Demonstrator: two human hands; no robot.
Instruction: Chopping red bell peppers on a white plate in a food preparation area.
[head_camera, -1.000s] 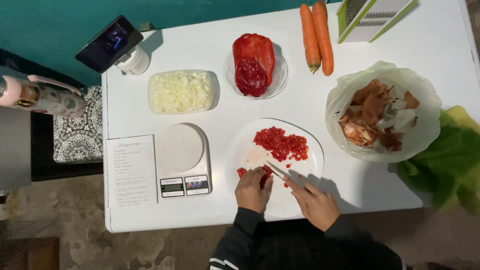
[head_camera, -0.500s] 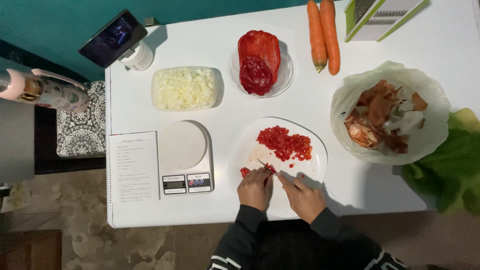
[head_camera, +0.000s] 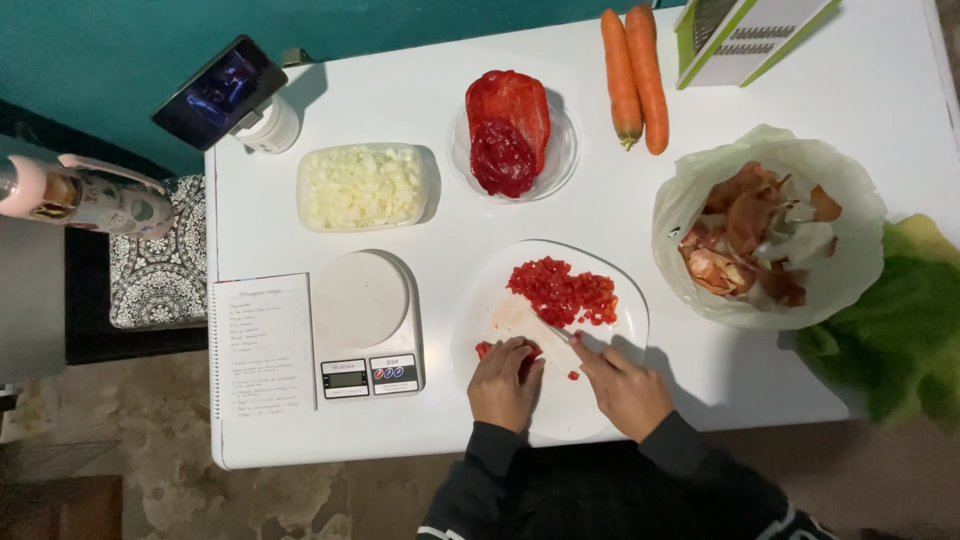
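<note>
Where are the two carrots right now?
In the head view, the carrots lie side by side at the table's far edge, between the bowl of red pepper halves and the green-and-white grater.

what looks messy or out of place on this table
Little stands out. A few red pepper bits lie loose on the white plate, apart from the diced pile. The phone leans tilted on a white jar at the table corner.

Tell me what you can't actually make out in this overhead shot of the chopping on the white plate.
- Head view: the red pepper piece is mostly hidden under the left hand.
- The knife handle is hidden inside the right hand; only part of the thin blade shows.
- The white notebook's handwriting is too small to read.
- The green grater is cut off by the top edge.
</note>
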